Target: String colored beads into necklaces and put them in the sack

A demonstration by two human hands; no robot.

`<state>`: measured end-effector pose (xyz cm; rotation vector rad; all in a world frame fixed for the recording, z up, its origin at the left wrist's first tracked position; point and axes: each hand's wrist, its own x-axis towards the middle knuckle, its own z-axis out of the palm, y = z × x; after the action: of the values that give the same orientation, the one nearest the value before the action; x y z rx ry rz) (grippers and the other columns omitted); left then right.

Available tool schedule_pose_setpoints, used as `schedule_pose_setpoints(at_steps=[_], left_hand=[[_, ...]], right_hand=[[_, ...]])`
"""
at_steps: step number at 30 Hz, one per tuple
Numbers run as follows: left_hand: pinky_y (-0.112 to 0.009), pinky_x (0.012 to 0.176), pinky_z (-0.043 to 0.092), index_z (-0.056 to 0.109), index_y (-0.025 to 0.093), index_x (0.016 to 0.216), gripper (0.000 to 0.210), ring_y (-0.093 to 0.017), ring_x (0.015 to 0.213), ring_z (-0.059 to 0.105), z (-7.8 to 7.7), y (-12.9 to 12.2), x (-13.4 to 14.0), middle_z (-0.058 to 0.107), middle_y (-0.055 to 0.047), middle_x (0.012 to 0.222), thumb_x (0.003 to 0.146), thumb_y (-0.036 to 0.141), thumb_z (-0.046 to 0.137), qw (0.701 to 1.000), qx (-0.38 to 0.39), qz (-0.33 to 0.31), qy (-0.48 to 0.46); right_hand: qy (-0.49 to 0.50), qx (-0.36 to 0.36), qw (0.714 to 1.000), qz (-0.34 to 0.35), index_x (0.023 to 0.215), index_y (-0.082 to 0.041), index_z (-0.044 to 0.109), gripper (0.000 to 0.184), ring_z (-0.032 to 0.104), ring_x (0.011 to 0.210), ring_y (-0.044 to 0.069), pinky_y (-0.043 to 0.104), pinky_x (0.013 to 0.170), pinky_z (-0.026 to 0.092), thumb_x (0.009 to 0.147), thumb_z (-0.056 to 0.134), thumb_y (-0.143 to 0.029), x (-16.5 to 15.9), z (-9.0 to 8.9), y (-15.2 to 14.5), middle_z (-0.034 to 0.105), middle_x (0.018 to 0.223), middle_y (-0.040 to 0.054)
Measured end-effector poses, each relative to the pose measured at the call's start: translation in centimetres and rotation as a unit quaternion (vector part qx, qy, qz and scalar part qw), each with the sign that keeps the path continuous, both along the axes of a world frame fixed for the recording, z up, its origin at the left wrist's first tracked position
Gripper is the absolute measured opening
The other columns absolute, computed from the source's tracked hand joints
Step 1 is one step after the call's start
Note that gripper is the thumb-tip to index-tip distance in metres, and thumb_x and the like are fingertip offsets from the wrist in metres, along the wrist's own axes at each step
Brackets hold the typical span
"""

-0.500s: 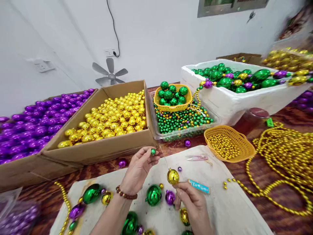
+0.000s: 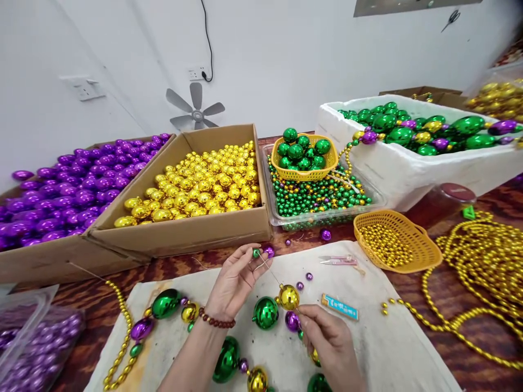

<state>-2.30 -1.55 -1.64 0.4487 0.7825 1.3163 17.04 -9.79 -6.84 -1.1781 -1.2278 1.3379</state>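
Green bead (image 2: 256, 253) pinched in left hand (image 2: 229, 280), right hand (image 2: 330, 337), fingertips together, at gold ball (image 2: 289, 298), illegibly lettered packet (image 2: 340, 307) at its three o'clock

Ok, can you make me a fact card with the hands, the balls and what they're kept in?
Left hand: pinching a small green bead
Right hand: fingertips at the lower edge of a gold ball
Between hands: a thin thread, slanting
On pale cloth: pink-handled snips, blue packet
Left cardboard box: purple balls
Middle cardboard box: gold balls
White box: green, purple and gold balls
Upper basket: green balls
Lower basket: little gold beads
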Motion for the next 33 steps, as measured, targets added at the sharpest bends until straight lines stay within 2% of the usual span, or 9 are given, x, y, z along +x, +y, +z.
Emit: schedule_pose_setpoints(at_steps=[9,15,25,30,33], left_hand=[[-0.041,0.093,0.051,0.07,0.011,0.098,0.016,-0.015,0.082,0.065,-0.2,0.9,0.7,0.068,-0.008,0.085,0.084,0.015,0.064,0.999,0.005,0.028,0.03],[-0.036,0.087,0.054,0.07,0.01,0.099,0.019,-0.015,0.08,0.065,-0.7,1.5,1.5,0.068,-0.008,0.081,0.082,0.016,0.067,0.999,-0.019,0.028,0.034],[-0.032,0.085,0.055,0.07,0.01,0.099,0.019,-0.015,0.082,0.064,-1.4,2.1,2.4,0.067,-0.008,0.084,0.081,0.015,0.067,0.998,-0.037,0.011,0.046],[-0.034,0.089,0.052,0.068,0.015,0.105,0.025,-0.016,0.085,0.064,-0.6,1.7,3.2,0.066,-0.005,0.09,0.08,0.016,0.068,0.994,0.034,0.01,0.104],[-0.037,0.089,0.05,0.065,0.018,0.114,0.033,-0.018,0.085,0.064,0.5,1.4,3.9,0.066,-0.007,0.098,0.081,0.021,0.068,0.987,0.079,-0.05,0.129]], right_hand=[[-0.034,0.012,0.999,0.028,0.093,-0.018,0.069,0.024,0.04,0.046,0.009,0.018,0.041,0.034,0.092,0.053,-0.035,1.3,-0.4,0.2,0.046,0.055,-0.0029],[-0.009,-0.007,1.0,-0.013,0.089,-0.017,0.07,0.026,0.041,0.042,0.008,0.018,0.041,0.035,0.09,0.054,-0.037,1.2,-0.6,0.2,0.045,0.051,-0.0038],[-0.008,-0.021,0.999,-0.027,0.086,-0.017,0.068,0.027,0.041,0.04,0.008,0.017,0.039,0.034,0.09,0.053,-0.039,1.5,-0.7,0.3,0.045,0.05,-0.0042],[0.004,-0.023,1.0,-0.018,0.091,-0.016,0.066,0.025,0.044,0.043,0.008,0.018,0.041,0.036,0.092,0.052,-0.037,1.6,-1.2,0.3,0.047,0.054,-0.0041],[0.033,-0.019,0.999,-0.013,0.092,-0.016,0.063,0.025,0.051,0.05,0.01,0.02,0.049,0.041,0.095,0.047,-0.035,1.8,-1.3,0.4,0.053,0.06,-0.0023]])
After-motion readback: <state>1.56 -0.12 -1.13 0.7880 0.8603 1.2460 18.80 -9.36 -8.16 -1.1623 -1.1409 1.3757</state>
